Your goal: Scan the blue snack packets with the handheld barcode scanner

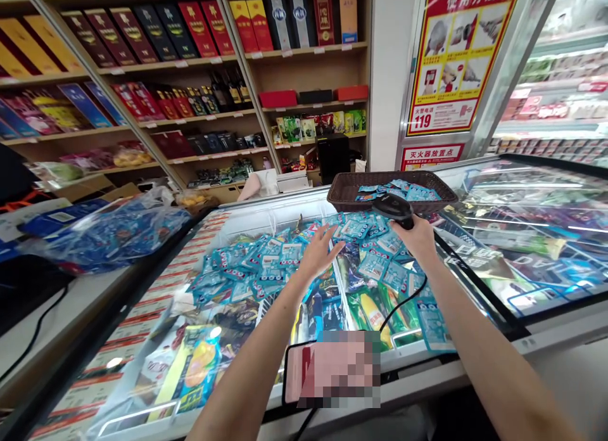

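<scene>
My right hand (418, 238) is wrapped round a black handheld barcode scanner (393, 206), its head pointing left over small blue packets. A black cable (403, 301) hangs from it. My left hand (319, 252) is open, fingers spread, just above the glass top, with nothing in it. Many blue packets (270, 257) lie in a loose heap left of that hand. More blue packets (380, 251) are spread between my hands and below the scanner. Behind the scanner stands a brown woven basket (338, 191) with some of the same packets inside.
Under the glass lid, the chest freezer (223, 206) holds ice cream packs. A phone (297, 374), partly blurred, rests at its near edge. A clear bag of blue packets (123, 232) lies at left. Shelves (199, 64) of boxes stand behind, and another freezer (546, 238) is at right.
</scene>
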Demonstrator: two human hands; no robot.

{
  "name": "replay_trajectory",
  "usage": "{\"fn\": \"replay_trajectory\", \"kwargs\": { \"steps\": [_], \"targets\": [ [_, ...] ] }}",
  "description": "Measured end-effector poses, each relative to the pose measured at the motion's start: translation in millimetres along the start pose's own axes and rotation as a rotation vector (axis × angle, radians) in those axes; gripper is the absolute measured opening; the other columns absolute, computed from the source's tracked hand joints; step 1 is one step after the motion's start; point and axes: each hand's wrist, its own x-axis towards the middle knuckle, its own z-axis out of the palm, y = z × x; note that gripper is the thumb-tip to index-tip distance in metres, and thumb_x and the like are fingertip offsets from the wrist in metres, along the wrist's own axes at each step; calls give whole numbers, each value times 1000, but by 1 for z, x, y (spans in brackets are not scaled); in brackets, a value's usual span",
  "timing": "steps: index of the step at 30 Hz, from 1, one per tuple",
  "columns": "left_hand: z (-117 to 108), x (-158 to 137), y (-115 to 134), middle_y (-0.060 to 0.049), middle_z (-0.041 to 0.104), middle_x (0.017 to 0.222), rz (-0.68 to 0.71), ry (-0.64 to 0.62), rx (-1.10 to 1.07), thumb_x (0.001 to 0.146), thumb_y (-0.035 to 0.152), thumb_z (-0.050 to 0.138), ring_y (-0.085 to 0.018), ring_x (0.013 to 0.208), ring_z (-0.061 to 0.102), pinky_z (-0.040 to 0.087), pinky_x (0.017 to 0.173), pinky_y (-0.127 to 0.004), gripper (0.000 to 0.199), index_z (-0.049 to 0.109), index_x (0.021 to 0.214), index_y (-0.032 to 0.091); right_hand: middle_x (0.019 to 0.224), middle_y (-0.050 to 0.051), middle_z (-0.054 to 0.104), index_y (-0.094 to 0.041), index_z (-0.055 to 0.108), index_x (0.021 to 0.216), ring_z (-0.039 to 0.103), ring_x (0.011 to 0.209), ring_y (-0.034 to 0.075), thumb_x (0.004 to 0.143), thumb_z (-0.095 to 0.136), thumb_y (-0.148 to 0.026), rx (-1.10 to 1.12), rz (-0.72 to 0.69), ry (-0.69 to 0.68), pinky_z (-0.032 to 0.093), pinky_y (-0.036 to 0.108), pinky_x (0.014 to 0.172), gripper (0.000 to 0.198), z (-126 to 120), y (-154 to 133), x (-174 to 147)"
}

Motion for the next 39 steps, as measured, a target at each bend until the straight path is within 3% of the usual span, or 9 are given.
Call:
{"fn": "replay_trajectory", "kwargs": {
  "steps": [3, 7, 11, 14, 18, 24, 33, 36, 39],
  "targets": [
    [14, 40, 5, -9, 42, 146, -31, -22, -22, 92, 60, 29, -23, 137, 36, 34, 111, -43, 59, 39, 140, 29, 67, 9, 68, -18, 68, 77, 64, 71, 28, 72, 58, -54, 61, 21, 5, 45, 33, 63, 38, 3, 4, -1],
    [37, 81, 4, -6, 38, 148, -127, -130, 5, 87, 69, 24, -29, 139, 31, 29, 109, -56, 63, 42, 138, 36, 67, 8, 68, -21, 66, 71, 65, 70, 27, 72, 57, -55, 102, 47, 2, 45, 32, 63, 35, 7, 5, -1],
    [55, 103, 4, -3, 35, 151, -190, -228, 13, 84, 75, 18, -34, 140, 26, 22, 106, -68, 66, 36, 140, 44, 71, 9, 69, -22, 66, 76, 66, 74, 29, 73, 56, -54, 57, 15, 13, 44, 33, 62, 34, 10, 3, -2],
    [60, 107, 8, -2, 40, 148, -195, -233, 50, 82, 76, 19, -38, 138, 27, 18, 104, -72, 68, 36, 139, 45, 75, 9, 70, -21, 67, 82, 67, 78, 30, 74, 56, -52, 13, -1, -10, 44, 33, 63, 33, 12, -1, -4],
    [56, 93, 18, -4, 46, 142, -161, -211, 68, 82, 75, 21, -37, 131, 37, 25, 103, -68, 67, 41, 137, 42, 81, 9, 71, -21, 67, 85, 66, 79, 29, 74, 57, -49, -37, -37, -30, 43, 32, 63, 31, 14, -6, -7],
    [42, 38, 35, -3, 49, 139, -128, -160, 118, 85, 72, 19, -38, 128, 38, 28, 101, -68, 63, 44, 135, 42, 85, 7, 70, -22, 64, 88, 65, 80, 27, 76, 57, -45, -141, -160, -43, 41, 31, 63, 26, 20, -14, -21],
    [21, -19, 37, 2, 37, 149, -64, -155, 104, 90, 64, 20, -33, 136, 31, 32, 105, -59, 55, 36, 140, 45, 89, 6, 68, -23, 63, 94, 64, 81, 25, 79, 58, -42, -269, -326, -80, 40, 32, 62, 24, 28, -23, -41],
    [15, -29, 27, -1, 31, 153, -23, -59, 20, 95, 54, 21, -26, 140, 29, 30, 112, -49, 53, 35, 143, 36, 93, 5, 68, -24, 63, 96, 64, 80, 24, 79, 58, -41, -285, -363, -89, 39, 32, 61, 25, 30, -23, -44],
    [9, -38, 6, -9, 37, 149, -46, 124, -77, 97, 43, 23, -20, 137, 35, 33, 112, -39, 51, 37, 142, 24, 95, 4, 68, -24, 63, 98, 64, 82, 23, 80, 59, -41, -293, -384, -97, 38, 31, 61, 26, 31, -25, -46]
  ]
}}
